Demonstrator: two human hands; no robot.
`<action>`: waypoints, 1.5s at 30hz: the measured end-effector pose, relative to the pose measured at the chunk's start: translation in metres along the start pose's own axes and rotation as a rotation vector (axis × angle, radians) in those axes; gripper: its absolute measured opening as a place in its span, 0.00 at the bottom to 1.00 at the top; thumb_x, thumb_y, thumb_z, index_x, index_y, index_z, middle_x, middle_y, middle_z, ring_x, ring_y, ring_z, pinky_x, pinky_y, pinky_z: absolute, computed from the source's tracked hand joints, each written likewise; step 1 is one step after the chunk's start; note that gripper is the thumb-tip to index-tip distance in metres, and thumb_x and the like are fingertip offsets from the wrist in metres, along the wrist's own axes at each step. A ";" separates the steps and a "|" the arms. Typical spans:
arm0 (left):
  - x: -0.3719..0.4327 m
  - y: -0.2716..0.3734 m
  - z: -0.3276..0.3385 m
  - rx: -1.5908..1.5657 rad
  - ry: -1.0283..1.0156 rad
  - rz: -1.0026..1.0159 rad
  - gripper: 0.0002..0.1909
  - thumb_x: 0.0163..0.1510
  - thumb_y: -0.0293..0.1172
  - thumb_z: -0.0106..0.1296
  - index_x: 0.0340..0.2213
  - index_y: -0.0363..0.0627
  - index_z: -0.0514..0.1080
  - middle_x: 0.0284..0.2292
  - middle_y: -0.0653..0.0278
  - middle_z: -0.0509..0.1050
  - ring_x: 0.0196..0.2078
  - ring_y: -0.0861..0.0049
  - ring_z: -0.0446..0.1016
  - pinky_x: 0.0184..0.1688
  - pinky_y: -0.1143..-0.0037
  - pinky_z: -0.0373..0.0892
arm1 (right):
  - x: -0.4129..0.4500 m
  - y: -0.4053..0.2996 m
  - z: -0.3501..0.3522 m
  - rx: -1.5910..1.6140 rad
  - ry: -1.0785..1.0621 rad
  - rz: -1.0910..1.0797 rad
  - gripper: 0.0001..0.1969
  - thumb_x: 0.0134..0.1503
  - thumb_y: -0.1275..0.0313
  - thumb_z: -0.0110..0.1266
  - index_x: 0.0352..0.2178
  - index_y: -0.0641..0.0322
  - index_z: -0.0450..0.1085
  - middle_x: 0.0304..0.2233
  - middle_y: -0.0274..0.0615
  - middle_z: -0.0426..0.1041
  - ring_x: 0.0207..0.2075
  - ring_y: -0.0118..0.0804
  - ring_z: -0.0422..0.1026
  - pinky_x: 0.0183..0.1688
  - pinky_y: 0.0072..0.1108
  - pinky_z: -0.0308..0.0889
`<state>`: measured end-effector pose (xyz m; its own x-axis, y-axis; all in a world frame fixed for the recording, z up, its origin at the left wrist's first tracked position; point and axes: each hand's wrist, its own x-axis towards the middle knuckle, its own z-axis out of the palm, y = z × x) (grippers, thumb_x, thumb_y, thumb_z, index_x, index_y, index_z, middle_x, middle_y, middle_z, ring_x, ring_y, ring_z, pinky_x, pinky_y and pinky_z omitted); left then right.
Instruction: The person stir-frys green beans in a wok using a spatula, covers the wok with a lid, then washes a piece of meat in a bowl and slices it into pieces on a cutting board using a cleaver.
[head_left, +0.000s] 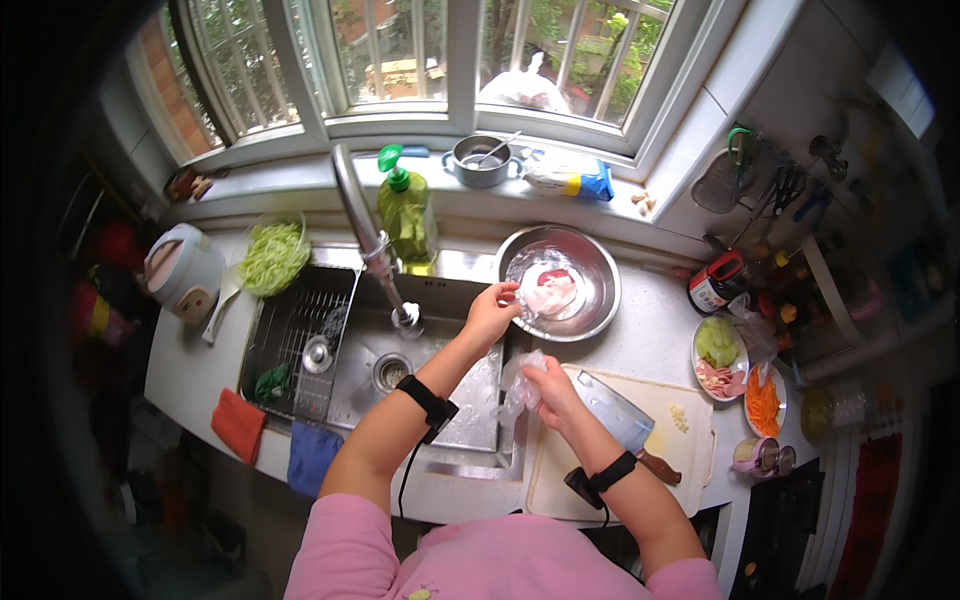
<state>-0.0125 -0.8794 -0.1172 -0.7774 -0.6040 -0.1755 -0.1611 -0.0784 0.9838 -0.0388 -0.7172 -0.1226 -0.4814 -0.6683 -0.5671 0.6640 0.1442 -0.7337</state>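
My left hand (493, 307) is at the left rim of a stainless steel bowl (609, 300), its fingers near a piece of raw meat (553, 292) lying inside; whether they touch anything is unclear. A crumpled clear plastic bag (519, 386) is gripped in my right hand (551, 390), below the bowl and over the right edge of the sink. Under my right forearm, a cleaver (615, 412) with a wooden handle lies on a pale cutting board (600, 504). Chopped garlic or a similar pale food (679, 418) sits in a small pile on the board.
The sink (450, 367) and curved faucet (356, 202) are at left, with a green soap bottle (407, 217) behind. A bowl of shredded green vegetable (271, 259) stands beyond the drying rack. Plates of sliced food (718, 345) and carrot strips (763, 405) sit at right.
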 end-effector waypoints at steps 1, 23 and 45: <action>-0.013 -0.004 -0.008 -0.031 -0.003 -0.046 0.18 0.45 0.28 0.48 0.41 0.41 0.65 0.33 0.66 0.68 0.35 0.82 0.65 0.36 0.83 0.63 | -0.001 0.000 0.005 0.014 0.002 -0.027 0.15 0.48 0.78 0.45 0.40 0.62 0.54 0.33 0.41 0.65 0.31 0.33 0.68 0.28 0.24 0.68; -0.153 -0.020 -0.084 -0.505 -0.050 -0.439 0.18 0.50 0.43 0.42 0.37 0.41 0.63 0.35 0.59 0.67 0.36 0.66 0.69 0.36 0.72 0.67 | -0.026 0.043 0.068 -1.204 -0.192 -0.684 0.23 0.38 0.79 0.54 0.40 0.61 0.63 0.35 0.48 0.69 0.38 0.45 0.68 0.40 0.26 0.63; -0.269 0.001 -0.182 0.988 0.371 0.185 0.12 0.44 0.32 0.46 0.34 0.48 0.70 0.31 0.59 0.71 0.37 0.64 0.68 0.40 0.69 0.64 | -0.009 0.104 0.076 -0.901 -0.121 -0.396 0.26 0.36 0.81 0.50 0.42 0.63 0.62 0.34 0.45 0.70 0.32 0.34 0.70 0.33 0.20 0.65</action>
<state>0.3068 -0.8616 -0.0626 -0.6338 -0.7569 0.1594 -0.6096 0.6157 0.4993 0.0777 -0.7520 -0.1650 -0.4797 -0.8509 -0.2140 -0.2394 0.3616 -0.9010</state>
